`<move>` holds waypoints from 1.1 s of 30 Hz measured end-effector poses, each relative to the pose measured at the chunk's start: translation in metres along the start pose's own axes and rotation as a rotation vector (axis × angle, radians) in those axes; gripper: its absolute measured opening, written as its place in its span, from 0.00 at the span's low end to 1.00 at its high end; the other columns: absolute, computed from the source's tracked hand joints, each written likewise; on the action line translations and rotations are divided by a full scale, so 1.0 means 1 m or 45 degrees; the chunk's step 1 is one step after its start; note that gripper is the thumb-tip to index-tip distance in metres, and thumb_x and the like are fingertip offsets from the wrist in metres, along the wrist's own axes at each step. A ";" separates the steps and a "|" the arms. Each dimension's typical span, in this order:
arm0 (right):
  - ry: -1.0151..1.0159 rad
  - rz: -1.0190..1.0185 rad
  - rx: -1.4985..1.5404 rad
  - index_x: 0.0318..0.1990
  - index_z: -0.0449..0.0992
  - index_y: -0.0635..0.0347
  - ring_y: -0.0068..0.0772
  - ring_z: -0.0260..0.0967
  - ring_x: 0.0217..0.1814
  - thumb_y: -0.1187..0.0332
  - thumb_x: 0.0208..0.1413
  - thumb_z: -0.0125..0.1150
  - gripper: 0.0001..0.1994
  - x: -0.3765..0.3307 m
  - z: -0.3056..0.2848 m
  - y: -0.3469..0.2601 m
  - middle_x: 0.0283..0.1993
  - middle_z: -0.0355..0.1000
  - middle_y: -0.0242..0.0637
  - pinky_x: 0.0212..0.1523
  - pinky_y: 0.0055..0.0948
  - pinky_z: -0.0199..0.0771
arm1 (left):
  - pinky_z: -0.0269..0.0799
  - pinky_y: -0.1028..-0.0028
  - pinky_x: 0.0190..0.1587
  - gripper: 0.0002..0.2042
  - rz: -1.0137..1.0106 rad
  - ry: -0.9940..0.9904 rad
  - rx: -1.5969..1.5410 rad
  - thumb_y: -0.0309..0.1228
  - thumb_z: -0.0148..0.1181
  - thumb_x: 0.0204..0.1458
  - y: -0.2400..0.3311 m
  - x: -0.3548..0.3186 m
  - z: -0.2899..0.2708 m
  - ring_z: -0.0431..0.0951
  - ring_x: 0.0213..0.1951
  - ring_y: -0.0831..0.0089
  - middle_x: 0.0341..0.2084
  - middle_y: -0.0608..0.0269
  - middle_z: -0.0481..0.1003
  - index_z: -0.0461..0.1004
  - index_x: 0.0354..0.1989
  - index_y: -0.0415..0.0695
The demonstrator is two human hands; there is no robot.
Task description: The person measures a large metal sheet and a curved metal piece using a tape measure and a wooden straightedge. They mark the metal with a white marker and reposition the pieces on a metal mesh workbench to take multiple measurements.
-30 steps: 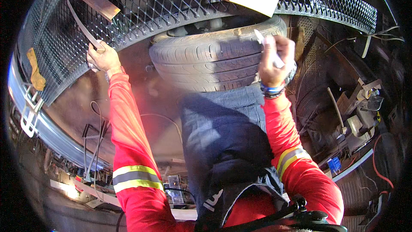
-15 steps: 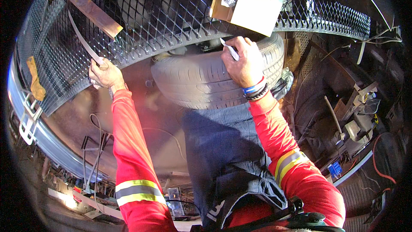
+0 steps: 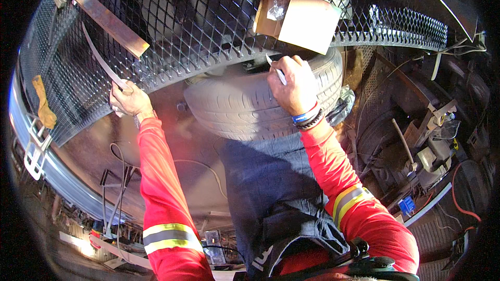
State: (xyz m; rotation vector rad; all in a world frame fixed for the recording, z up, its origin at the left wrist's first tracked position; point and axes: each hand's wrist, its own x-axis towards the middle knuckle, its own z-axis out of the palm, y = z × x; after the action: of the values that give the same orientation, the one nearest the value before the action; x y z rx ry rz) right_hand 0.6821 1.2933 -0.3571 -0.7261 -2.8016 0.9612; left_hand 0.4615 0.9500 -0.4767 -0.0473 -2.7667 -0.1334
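My left hand (image 3: 129, 100) is closed on the lower end of a long, thin, curved pale strip (image 3: 98, 58), which points up and away over black metal mesh (image 3: 172, 26). Whether the strip is a blade or a plain length of metal I cannot tell. My right hand (image 3: 295, 84), fingers curled, grips a slim white pointed stick (image 3: 280, 76) like a pen or chalk. Its tip shows past the fingers, above a tyre (image 3: 234, 101) lying under the mesh's near edge. Beyond this hand, a brown cardboard piece with a bright pale face (image 3: 310, 23) rests on the mesh.
A discoloured flat metal bar (image 3: 104, 14) lies on the mesh at far left, with a tan glove-like piece (image 3: 44, 103) nearer. Metal parts and a blue object (image 3: 407, 206) crowd the right side. A thin cable (image 3: 205, 165) lies by my left arm.
The mesh, cardboard and tyre sit slightly lower in the picture. My right hand is also a little lower, still holding the white stick; the left keeps its grip on the strip.
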 end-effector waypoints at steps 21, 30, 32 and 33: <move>0.048 0.012 0.018 0.28 0.70 0.56 0.41 0.66 0.31 0.73 0.42 0.59 0.05 0.000 -0.002 0.001 0.26 0.68 0.36 0.33 0.37 0.65 | 0.62 0.53 0.51 0.18 0.018 0.014 -0.013 0.41 0.60 0.50 0.001 -0.001 0.000 0.68 0.51 0.56 0.48 0.57 0.70 0.73 0.50 0.50; 0.800 0.650 0.728 0.38 0.74 0.65 0.22 0.66 0.36 0.76 0.56 0.59 0.04 -0.075 -0.081 0.045 0.37 0.71 0.34 0.40 0.22 0.68 | 0.70 0.60 0.37 0.10 0.027 -0.124 -0.261 0.33 0.56 0.57 -0.020 0.030 -0.045 0.75 0.35 0.54 0.33 0.49 0.74 0.72 0.41 0.40; 0.975 0.861 0.765 0.38 0.74 0.65 0.21 0.66 0.36 0.72 0.60 0.56 0.05 -0.102 -0.099 0.076 0.36 0.71 0.34 0.38 0.22 0.67 | 0.68 0.62 0.32 0.10 0.073 -0.172 -0.290 0.33 0.56 0.57 -0.029 0.041 -0.063 0.74 0.30 0.53 0.29 0.49 0.74 0.71 0.37 0.38; 1.016 0.965 0.679 0.36 0.73 0.63 0.22 0.66 0.34 0.70 0.62 0.53 0.06 -0.104 -0.113 0.075 0.34 0.71 0.33 0.36 0.22 0.67 | 0.68 0.62 0.32 0.10 0.145 -0.152 -0.221 0.33 0.56 0.57 -0.025 0.044 -0.073 0.74 0.30 0.52 0.28 0.49 0.74 0.70 0.37 0.37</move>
State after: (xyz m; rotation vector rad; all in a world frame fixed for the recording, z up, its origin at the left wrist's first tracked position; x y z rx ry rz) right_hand 0.8307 1.3589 -0.3053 -1.6422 -1.4935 1.0855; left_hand 0.4455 0.9189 -0.3955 -0.2655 -2.8548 -0.3508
